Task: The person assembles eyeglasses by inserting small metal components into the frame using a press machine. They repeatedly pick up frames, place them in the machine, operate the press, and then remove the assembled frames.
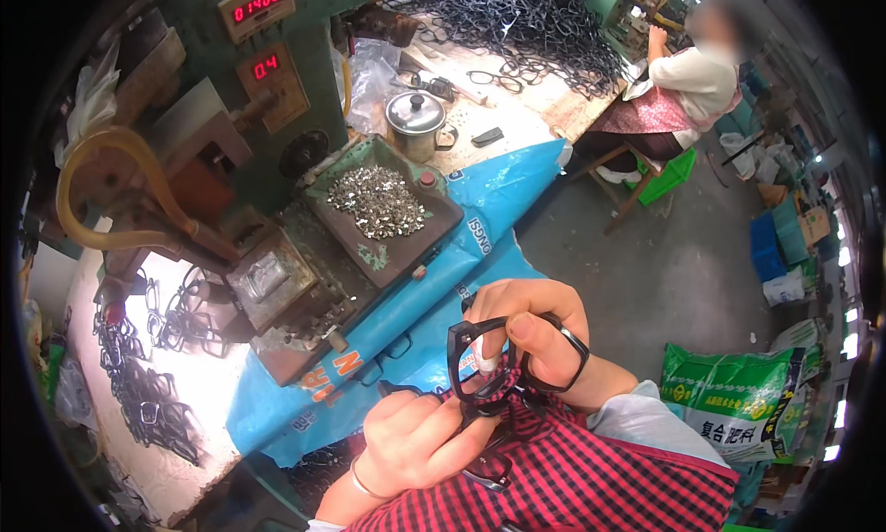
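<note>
My right hand (544, 334) pinches a black eyeglass frame (454, 358) in front of my red-and-black checked apron (591, 467). One lens opening faces left, and the other rim curves round beside my right fingers. My left hand (415, 440) is closed at the frame's lower edge, its fingertips meeting the frame near the middle. What lies inside the left fingers is partly hidden. Below, more dark frames (489, 467) show at my lap. Just beyond my hands, a blue plastic sheet (434, 301) hangs along the bench edge.
A green machine (314, 89) with red displays stands at the left, its tray (434, 209) heaped with small metal pieces (378, 203). Black frames (152, 407) lie left; a big pile (526, 24) lies behind a lidded pot (415, 121). A co-worker (688, 89) sits far right; a green sack (729, 398) stands nearer.
</note>
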A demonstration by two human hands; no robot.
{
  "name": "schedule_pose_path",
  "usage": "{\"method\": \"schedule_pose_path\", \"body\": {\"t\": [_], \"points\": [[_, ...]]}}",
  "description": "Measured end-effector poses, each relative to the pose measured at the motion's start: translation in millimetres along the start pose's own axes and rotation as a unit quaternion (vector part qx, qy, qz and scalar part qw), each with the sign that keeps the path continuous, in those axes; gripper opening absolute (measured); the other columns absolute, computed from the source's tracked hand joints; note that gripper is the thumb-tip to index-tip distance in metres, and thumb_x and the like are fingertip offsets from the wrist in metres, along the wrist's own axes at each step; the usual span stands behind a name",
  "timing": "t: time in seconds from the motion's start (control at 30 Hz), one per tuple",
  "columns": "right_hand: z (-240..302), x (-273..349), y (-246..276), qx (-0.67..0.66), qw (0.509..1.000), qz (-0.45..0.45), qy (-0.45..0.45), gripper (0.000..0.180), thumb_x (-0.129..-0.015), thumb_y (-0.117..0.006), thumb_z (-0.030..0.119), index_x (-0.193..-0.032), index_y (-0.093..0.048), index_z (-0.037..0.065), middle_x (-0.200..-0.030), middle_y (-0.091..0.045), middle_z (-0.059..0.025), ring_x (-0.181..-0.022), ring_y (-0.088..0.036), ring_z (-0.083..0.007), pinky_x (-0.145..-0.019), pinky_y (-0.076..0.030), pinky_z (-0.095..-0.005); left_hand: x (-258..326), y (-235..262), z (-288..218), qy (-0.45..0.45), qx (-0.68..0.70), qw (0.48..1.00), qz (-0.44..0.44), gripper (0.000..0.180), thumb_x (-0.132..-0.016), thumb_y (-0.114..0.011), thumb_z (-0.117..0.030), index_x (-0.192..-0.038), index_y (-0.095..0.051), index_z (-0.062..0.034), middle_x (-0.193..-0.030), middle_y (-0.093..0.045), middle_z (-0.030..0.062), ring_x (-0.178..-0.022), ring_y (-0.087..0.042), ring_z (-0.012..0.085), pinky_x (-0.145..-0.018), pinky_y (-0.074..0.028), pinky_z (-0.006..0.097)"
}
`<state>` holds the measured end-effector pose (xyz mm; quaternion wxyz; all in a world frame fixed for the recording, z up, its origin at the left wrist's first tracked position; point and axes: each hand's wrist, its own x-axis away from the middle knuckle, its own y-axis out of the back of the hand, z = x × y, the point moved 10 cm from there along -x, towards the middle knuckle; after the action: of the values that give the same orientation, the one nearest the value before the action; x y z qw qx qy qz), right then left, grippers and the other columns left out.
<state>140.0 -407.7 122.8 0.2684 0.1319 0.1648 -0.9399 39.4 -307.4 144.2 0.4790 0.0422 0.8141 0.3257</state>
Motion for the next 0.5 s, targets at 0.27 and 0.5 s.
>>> {"method": "schedule_pose_path", "body": {"t": [0.27, 0.5], "points": [[4.3, -2.2, -0.6, 0.020, 1.000, 0.007, -0.006, 0.019, -0.097, -0.056, 0.011, -0.085, -0.062, -0.003, -0.077, -0.062, -0.0087, -0.071, -0.061, -0.0135, -0.064, -0.047, -0.0266, 0.5, -3.5, 1.9, 0.012, 0.017, 1.000, 0.002, 0.021, -0.066, -0.073, -0.021, -0.087, -0.073, -0.0178, -0.060, -0.038, -0.0032, -0.049, -0.047, 0.0138, -0.044, -0.032, 0.030], [28.5, -4.6, 54.3, -0.152, 0.982, -0.068, 0.093, 0.042, -0.104, -0.043, 0.031, -0.119, -0.051, -0.007, -0.053, -0.045, 0.0004, -0.046, -0.041, -0.0090, -0.048, -0.036, -0.0260, 21.3, 2.9, 43.9, 0.214, 0.100, 0.970, -0.063, 0.017, -0.078, -0.077, -0.019, -0.085, -0.067, -0.0087, -0.079, -0.069, 0.0092, -0.056, -0.058, 0.0214, -0.051, -0.045, 0.031]]}}
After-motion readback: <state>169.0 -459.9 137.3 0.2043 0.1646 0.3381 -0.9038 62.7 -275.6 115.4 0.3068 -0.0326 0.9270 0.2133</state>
